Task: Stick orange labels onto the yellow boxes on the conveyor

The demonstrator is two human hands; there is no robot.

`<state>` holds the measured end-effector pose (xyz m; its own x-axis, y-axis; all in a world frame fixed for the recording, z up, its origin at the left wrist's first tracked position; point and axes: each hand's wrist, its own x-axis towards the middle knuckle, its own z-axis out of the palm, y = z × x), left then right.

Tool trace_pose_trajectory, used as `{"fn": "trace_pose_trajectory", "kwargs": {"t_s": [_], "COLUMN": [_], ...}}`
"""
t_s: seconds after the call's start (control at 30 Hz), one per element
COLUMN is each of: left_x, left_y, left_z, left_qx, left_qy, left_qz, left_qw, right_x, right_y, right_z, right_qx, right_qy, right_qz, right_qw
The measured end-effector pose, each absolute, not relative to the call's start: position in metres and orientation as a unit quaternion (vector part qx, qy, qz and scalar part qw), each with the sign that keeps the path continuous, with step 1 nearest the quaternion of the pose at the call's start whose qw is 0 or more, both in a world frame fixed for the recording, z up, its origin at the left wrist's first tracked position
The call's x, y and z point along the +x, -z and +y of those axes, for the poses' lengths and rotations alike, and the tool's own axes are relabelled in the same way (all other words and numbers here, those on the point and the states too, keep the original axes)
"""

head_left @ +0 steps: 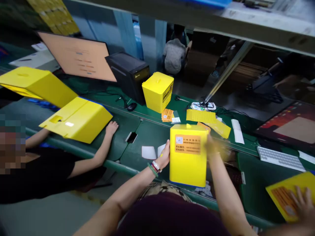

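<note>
Squarely, left hand [164, 154] and right hand [215, 147] clasp a yellow box [188, 167].

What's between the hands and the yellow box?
Nothing visible. The left hand is against the left side of the yellow box; the right hand is blurred at its right edge, seemingly touching.

Wearer's items, head cam: L hand [164, 153] bare, R hand [216, 147] bare, blurred. L wrist carries silver-tone watch [156, 166] w/ red strand [153, 168] and green band [151, 170] alongside. At bottom of frame, dark maroon garment [169, 216], type unclear, w/ beige patterned fabric [163, 191] just beyond; its cut is also hard to tell.
</note>
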<state>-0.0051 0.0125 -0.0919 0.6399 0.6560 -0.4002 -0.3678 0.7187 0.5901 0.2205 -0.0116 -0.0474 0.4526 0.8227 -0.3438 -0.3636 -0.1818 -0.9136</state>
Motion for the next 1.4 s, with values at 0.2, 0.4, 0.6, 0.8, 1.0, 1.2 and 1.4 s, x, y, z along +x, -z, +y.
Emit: {"fn": "trace_pose_trajectory", "kwargs": {"t_s": [0.2,0.4,0.6,0.8,1.0,1.2,1.4], "left_x": [-0.020,-0.063,-0.066,-0.110,-0.189,-0.199,-0.180], "left_y": [0.120,0.189,0.210,0.185,0.179,0.234,0.246], "left_z": [-0.002,0.030,0.066,0.089,0.114,0.079,0.059], "left_qx": [0.275,0.597,0.775,0.813,0.844,0.839,0.795], "left_qy": [-0.235,-0.212,0.046,-0.009,-0.212,-0.023,0.026], "left_qz": [0.308,0.536,0.533,0.504,0.481,0.503,0.559], "left_qw": [0.880,0.559,0.337,0.293,0.110,0.209,0.236], "right_x": [0.215,0.155,0.102,0.086,0.072,0.065,0.051], "right_y": [0.022,0.076,0.103,0.108,0.107,0.113,0.106], "right_z": [-0.052,-0.111,-0.120,-0.104,-0.092,-0.089,-0.094], "right_qx": [-0.756,-0.744,-0.693,-0.711,-0.730,-0.750,-0.768], "right_qy": [-0.334,-0.133,-0.107,-0.094,-0.110,-0.106,-0.095], "right_qz": [-0.342,-0.641,-0.713,-0.697,-0.674,-0.653,-0.629], "right_qw": [0.446,0.133,0.002,-0.001,0.011,0.027,0.081]}}
